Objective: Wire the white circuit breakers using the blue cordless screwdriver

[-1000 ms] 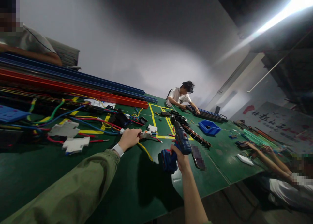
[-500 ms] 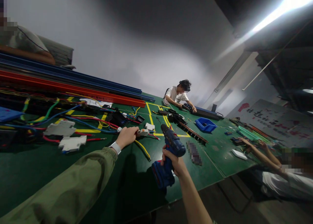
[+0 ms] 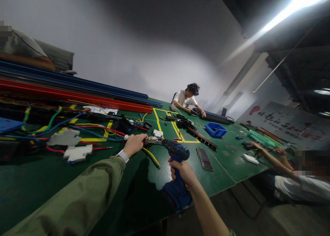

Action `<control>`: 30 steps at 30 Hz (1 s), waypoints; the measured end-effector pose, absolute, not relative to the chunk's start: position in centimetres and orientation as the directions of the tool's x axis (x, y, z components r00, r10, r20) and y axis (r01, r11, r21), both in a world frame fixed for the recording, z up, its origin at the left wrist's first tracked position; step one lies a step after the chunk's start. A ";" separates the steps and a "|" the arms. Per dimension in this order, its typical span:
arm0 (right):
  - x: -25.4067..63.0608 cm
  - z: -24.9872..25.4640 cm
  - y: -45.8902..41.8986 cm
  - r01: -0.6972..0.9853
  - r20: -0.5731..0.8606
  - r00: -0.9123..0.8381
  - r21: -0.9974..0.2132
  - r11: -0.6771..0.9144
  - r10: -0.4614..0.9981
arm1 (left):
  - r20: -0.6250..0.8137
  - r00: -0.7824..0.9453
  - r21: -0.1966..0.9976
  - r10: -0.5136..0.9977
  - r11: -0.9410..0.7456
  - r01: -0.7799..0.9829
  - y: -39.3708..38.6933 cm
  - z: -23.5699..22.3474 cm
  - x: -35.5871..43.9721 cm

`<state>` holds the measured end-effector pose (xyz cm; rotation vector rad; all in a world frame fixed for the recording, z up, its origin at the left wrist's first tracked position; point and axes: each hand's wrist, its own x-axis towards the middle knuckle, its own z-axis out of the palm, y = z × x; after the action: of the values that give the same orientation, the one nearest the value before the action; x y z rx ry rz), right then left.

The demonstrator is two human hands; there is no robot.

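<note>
My left hand (image 3: pixel 134 145), with a pale band at the wrist, is closed on a small white circuit breaker (image 3: pixel 153 139) low over the table. My fingers hide part of that breaker. In my right hand (image 3: pixel 183 172) is a blue cordless drill (image 3: pixel 177 150), gripped by its handle with the battery downward. Its chuck points left, at the near side of the breaker; whether the bit touches it I cannot tell. A yellow cable (image 3: pixel 151 157) lies below my left fingers. Another white block (image 3: pixel 157 133) sits just behind the breaker.
White breakers (image 3: pixel 77 153) and coloured cables lie at left, before long red (image 3: pixel 103 102) and blue rails. A blue bin (image 3: pixel 216 129), a copper-coloured strip (image 3: pixel 202 138) and a blurred dark object (image 3: pixel 204 159) are to the right. Co-workers sit at the far end, right and left.
My right hand has turned the drill from pointing up and away to pointing left, bringing its front to the breaker. My left hand keeps its hold in nearly the same place.
</note>
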<state>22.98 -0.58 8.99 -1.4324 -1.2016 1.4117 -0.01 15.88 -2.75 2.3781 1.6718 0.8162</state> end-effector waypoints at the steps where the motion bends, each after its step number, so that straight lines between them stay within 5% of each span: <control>1: 22.9 9.0 -0.6 0.103 -0.258 -0.060 -0.962 -0.251 0.964 | 0.360 0.245 0.396 0.900 -0.385 0.834 15.8 -2.7 0.0; 30: 23.8 7.7 -0.3 0.171 -0.315 -0.131 -0.941 -0.291 0.940 | 0.350 0.255 0.376 0.901 -0.385 0.843 15.4 -2.6 0.0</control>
<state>23.80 -0.31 7.71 -1.4762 -1.2786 1.4855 -0.03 15.37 -2.65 2.3980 1.6747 0.7912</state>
